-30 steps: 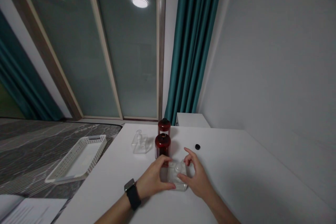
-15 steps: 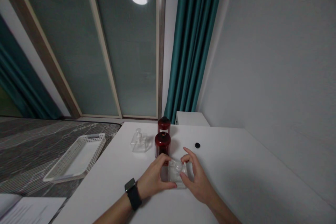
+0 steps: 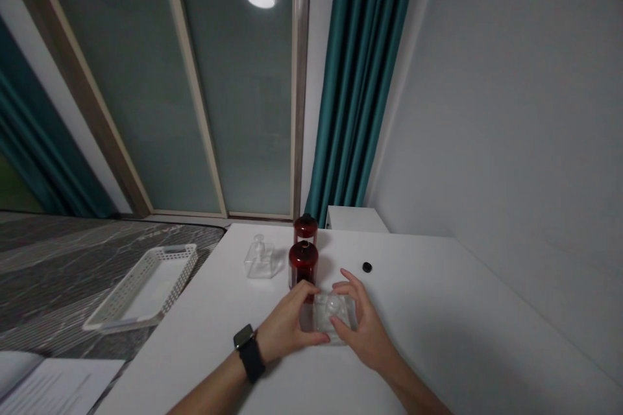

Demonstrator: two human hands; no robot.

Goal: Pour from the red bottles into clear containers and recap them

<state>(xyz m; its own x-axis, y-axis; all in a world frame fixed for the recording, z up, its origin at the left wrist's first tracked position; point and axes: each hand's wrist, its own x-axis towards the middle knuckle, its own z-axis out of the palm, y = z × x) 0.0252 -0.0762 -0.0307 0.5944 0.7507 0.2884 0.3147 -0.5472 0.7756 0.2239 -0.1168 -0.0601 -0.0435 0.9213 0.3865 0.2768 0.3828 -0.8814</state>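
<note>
A clear, square-sided bottle stands upright on the white table. My left hand grips its left side, thumb in front and fingers behind. The thumb and fingers of my right hand close around the round clear top of the bottle. Just behind my left hand is a dark red bottle with an opening at its top. A second red bottle with a black top stands behind that one. Another clear square bottle with a pump top is at the back left.
A small black cap lies right of the red bottles. On the floor to the left is a white perforated basket. An open book lies at the lower left. A white cabinet stands beyond the table's back edge.
The fingers of my right hand have turned and drawn in around the top of the clear bottle. My left hand keeps its grip. The view has shifted slightly.
</note>
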